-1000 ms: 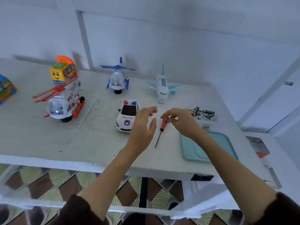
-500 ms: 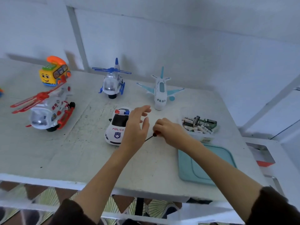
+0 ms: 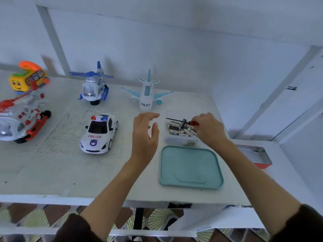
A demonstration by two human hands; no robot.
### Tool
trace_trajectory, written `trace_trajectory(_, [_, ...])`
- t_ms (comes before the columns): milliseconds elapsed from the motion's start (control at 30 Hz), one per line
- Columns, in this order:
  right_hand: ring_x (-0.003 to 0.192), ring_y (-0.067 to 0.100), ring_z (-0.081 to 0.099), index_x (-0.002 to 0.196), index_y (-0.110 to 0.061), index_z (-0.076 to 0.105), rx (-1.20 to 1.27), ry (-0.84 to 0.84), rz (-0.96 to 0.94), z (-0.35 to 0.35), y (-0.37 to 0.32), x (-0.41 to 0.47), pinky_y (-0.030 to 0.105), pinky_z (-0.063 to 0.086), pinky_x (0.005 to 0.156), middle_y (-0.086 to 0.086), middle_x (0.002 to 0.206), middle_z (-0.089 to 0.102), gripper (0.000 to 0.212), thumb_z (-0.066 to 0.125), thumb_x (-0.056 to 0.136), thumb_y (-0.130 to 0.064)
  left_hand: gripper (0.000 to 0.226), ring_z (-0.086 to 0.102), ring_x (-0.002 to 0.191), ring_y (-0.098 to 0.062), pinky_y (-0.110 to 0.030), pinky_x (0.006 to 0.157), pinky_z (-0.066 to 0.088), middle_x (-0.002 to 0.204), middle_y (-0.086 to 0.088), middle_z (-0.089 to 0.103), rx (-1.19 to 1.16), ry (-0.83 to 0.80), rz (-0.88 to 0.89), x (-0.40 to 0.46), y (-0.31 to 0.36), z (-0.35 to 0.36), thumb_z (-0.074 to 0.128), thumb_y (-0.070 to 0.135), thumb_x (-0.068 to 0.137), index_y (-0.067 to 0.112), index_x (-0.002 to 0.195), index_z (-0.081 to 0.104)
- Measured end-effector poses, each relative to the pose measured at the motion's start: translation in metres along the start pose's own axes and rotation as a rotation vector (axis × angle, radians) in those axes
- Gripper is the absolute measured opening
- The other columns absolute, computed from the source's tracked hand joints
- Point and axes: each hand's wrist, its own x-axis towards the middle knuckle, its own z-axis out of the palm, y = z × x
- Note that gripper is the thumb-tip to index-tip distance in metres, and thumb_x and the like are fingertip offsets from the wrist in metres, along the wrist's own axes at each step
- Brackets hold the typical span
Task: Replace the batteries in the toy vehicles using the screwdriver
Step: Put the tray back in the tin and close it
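Batteries (image 3: 181, 129) sit in the clear tub (image 3: 180, 141) behind the teal lid (image 3: 190, 167). Our right hand (image 3: 208, 131) pinches the screwdriver (image 3: 181, 121) over them; our left hand (image 3: 144, 135) hovers beside the tub, fingers apart. We probably should park the tool, then pick cells singly.

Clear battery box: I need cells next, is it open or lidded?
Open: the clear plastic battery box shows loose batteries, no lid on.
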Motion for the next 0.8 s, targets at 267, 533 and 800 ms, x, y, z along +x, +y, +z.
trace_trajectory(267, [0.098, 0.022, 0.051, 0.106, -0.008, 0.063, 0.357, 0.174, -0.034, -0.007, 0.032, -0.053, 0.033, 0.043, 0.076, 0.008, 0.105, 0.054, 0.021, 0.049, 0.090, -0.007, 0.026, 0.043, 0.106, -0.028, -0.017, 0.087, 0.027, 0.111, -0.013, 0.056, 0.208, -0.247, -0.152, -0.046, -0.004, 0.015, 0.055, -0.008, 0.083, 0.002, 0.106, 0.064])
trace_trajectory(533, [0.115, 0.031, 0.041, 0.129, -0.018, 0.050, 0.167, -0.229, 0.146, 0.012, 0.049, -0.112, 0.040, 0.041, 0.090, 0.015, 0.121, 0.048, 0.035, 0.039, 0.097, -0.026, 0.024, 0.041, 0.115, -0.031, -0.024, 0.092, 0.026, 0.119, -0.016, 0.059, 0.341, -0.358, -0.283, -0.091, 0.008, 0.011, 0.059, 0.009, 0.091, 0.000, 0.113, 0.064])
trace_trajectory(800, [0.108, 0.033, 0.048, 0.137, -0.019, 0.039, 0.462, -0.093, 0.094, 0.008, 0.044, -0.131, 0.045, 0.044, 0.091, 0.017, 0.116, 0.056, 0.047, 0.047, 0.091, -0.015, 0.047, 0.037, 0.122, -0.026, -0.025, 0.096, 0.031, 0.131, -0.013, 0.050, 0.259, -0.295, -0.340, -0.107, 0.047, 0.007, 0.056, 0.012, 0.093, 0.003, 0.137, 0.043])
